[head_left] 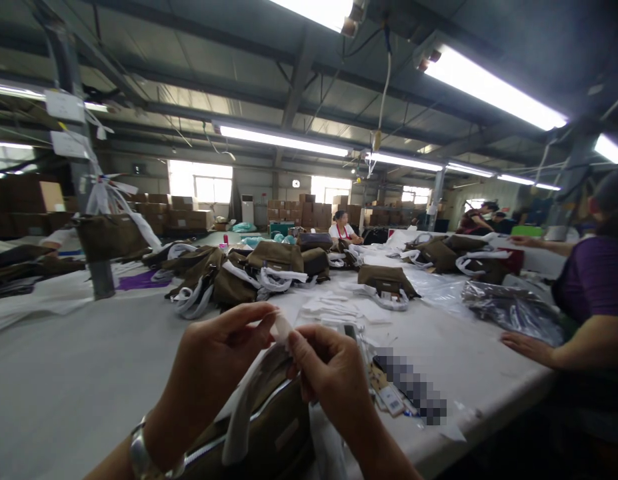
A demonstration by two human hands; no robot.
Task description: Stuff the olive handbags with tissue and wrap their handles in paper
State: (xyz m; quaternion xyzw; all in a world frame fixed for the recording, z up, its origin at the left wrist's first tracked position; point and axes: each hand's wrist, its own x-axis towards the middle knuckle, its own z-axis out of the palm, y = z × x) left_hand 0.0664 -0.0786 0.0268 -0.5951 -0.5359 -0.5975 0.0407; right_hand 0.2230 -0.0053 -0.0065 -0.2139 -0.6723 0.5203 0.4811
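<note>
Evidently, I pinch one pale strip from both sides.
Left hand at eight o'clock, right hand at four: both grips hold it narrowly, probably steadying it by the wrapped handle; olive bag at six.

Bag matt cloth; zip shiny; wrapping glossy plastic.

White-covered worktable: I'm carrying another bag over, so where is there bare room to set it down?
The near-left part of the white-covered worktable is bare, between the grey metal pillar and the left hand. A smaller patch lies between the loose white-and-tan tags and the co-worker's flat hand. Crowded: beyond both hands, olive fabric bags with white-wrapped straps.
</note>
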